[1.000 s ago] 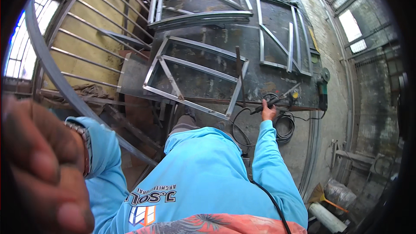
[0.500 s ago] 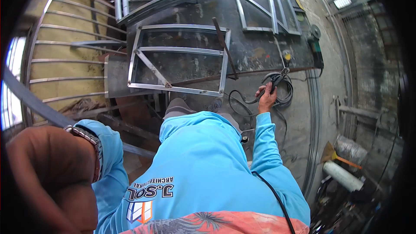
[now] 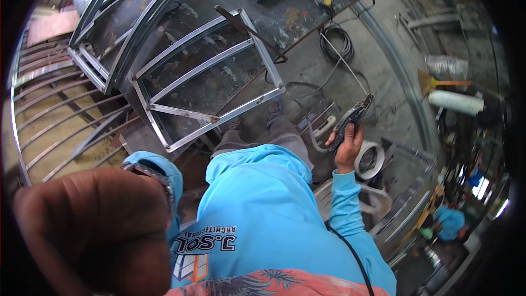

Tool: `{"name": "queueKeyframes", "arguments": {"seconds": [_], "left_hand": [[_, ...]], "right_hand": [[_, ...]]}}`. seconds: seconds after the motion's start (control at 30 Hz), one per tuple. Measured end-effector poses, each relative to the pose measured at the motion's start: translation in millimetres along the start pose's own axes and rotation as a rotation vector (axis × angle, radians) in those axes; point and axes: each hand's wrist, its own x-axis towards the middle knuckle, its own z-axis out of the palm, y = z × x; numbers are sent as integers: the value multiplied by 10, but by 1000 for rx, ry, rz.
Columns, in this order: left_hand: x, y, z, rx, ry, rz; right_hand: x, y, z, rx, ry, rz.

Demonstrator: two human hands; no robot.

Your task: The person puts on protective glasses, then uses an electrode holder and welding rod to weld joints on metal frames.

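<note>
My right hand (image 3: 349, 148) is closed around a black welding electrode holder (image 3: 359, 111), out to the right of my body. A thin straight welding rod (image 3: 346, 64) sticks out from its jaws. My left hand (image 3: 93, 230) is large and blurred near the lower left, its fingers curled in; whatever it may hold is hidden. Ahead of me, a rectangular metal frame (image 3: 224, 118) with a middle bar and a diagonal brace lies over the table's front edge. A dark rusty bar (image 3: 246, 30) lies across the frame's right end.
Other metal frames (image 3: 137, 35) lie on the dark worktable (image 3: 285, 13). A slatted metal grille (image 3: 66, 131) is at left. Coiled cable (image 3: 323, 49) lies beyond the rod. To the right are a broom (image 3: 427, 83), a white roll (image 3: 456, 102), a white ring-shaped object (image 3: 359, 165) and a co-worker (image 3: 450, 222).
The view has turned rightward. My right hand has raised the electrode holder from beside the cable coil, and its rod now shows plainly. My left hand stays curled near the lower left.
</note>
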Motion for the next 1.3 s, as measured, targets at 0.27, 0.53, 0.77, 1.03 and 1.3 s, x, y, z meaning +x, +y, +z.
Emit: {"name": "queueKeyframes", "arguments": {"seconds": [0.27, 0.53, 0.77, 1.03, 1.3], "left_hand": [[-136, -51, -125, -157, 17, -327], [-1249, -383, -63, 53, -586, -1194], [-2803, 13, 21, -709, -943, -1885], [-3098, -54, 171, -743, -1008, -1839], [-3058, -102, 169, -704, -983, -1926]], "right_hand": [[-1056, -306, 328, -34, 129, 97], [-1618, -289, 456, -599, 98, 30], [-1660, -276, 646, -741, -12, 87], [-1640, -139, 608, -800, -23, 118], [-1573, -87, 650, -786, -1, 161]]}}
